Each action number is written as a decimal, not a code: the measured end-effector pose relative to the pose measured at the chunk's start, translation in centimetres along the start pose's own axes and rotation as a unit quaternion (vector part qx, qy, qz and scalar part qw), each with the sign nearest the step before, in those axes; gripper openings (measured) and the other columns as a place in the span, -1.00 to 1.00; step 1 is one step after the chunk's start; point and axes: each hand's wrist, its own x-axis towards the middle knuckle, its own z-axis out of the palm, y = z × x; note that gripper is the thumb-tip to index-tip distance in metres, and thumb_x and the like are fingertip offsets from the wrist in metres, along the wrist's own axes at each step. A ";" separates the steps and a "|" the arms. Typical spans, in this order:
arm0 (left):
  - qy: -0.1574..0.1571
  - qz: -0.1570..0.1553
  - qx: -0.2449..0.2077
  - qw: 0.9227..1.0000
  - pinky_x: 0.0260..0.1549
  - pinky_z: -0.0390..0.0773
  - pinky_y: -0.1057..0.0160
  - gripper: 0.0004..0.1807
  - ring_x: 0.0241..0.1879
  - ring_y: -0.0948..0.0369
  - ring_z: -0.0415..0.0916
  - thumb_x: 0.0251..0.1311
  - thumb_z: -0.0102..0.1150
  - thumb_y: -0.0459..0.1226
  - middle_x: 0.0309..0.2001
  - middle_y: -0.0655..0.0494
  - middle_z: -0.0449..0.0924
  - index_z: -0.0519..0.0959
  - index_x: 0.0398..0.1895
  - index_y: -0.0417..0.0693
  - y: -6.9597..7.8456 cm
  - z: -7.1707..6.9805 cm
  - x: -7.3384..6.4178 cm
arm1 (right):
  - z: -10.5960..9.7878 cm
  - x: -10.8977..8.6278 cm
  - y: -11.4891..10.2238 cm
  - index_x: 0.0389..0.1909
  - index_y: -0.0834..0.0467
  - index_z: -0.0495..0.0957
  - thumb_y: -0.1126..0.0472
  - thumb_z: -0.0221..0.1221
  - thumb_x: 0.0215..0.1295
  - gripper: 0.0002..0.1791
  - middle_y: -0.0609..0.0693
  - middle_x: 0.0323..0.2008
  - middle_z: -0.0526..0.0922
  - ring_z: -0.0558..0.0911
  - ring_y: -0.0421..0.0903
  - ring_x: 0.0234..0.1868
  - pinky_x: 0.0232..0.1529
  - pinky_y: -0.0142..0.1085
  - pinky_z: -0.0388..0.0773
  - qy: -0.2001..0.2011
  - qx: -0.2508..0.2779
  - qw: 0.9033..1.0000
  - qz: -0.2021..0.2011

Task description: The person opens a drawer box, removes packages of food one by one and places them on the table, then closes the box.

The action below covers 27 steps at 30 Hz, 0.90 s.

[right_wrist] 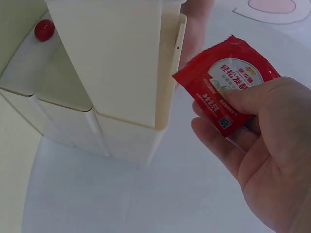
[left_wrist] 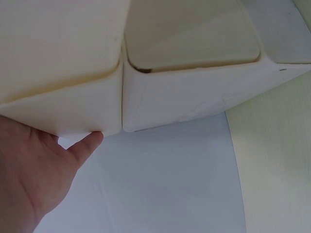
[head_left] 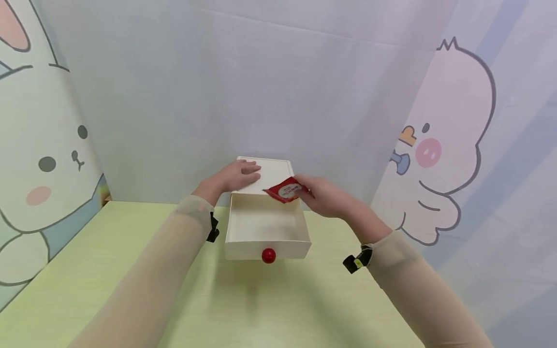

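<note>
A small red packet (head_left: 285, 190) with a pale oval label is pinched between the thumb and fingers of my right hand (head_left: 324, 195). It hangs above the right rear of a white drawer (head_left: 245, 250), which is pulled out of a small white cabinet (head_left: 276, 169). On the drawer's front is a round red knob (head_left: 269, 255). My left hand (head_left: 237, 176) rests on the left of the cabinet top with fingers extended. In the left wrist view, its thumb (left_wrist: 89, 148) lies along the cabinet's edge, its other fingers mostly hidden. The right wrist view shows the packet's printed face.
The cabinet stands on a light yellow-green table (head_left: 174, 304), close to a pale curtain (head_left: 217, 96) behind it. Cartoon animals are printed on the hangings to the left and right. A black strap (head_left: 359, 261) sits on my right wrist, another (head_left: 212, 228) on my left.
</note>
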 end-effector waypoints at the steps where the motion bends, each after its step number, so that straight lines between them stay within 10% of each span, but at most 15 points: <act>1: 0.000 0.003 -0.002 1.000 0.75 -0.05 -0.28 -0.31 0.82 -0.10 -0.21 0.68 -0.03 0.12 0.80 0.04 0.08 0.35 0.71 0.06 0.0 0.0 0.0 | 0.0 -0.1 0.4 0.31 0.23 0.53 0.28 0.18 0.65 -0.68 0.19 0.19 0.77 0.77 0.12 0.12 0.21 0.08 0.78 0.021 0.000 1.000 0.002; 13: -0.007 0.021 -0.003 1.000 0.75 -0.06 -0.26 -0.31 0.82 -0.13 -0.22 0.70 -0.07 0.10 0.80 -0.01 0.05 0.33 0.72 0.02 0.0 -0.1 -0.2 | 2.0 -1.3 5.6 0.29 0.36 0.49 0.30 0.13 0.66 -0.68 0.34 0.14 0.74 0.72 0.20 -0.08 -0.03 0.12 0.79 0.207 -0.011 0.974 0.091; 27: -0.007 0.025 -0.003 1.000 0.76 -0.07 -0.24 -0.32 0.81 -0.12 -0.20 0.70 -0.09 0.07 0.80 -0.05 0.05 0.33 0.71 -0.03 0.1 -0.1 -0.2 | 8.8 -3.6 12.0 0.20 0.27 0.69 0.26 0.25 0.57 -0.70 0.28 0.01 0.78 0.74 0.26 0.02 0.10 0.21 0.70 0.162 -0.085 0.969 0.167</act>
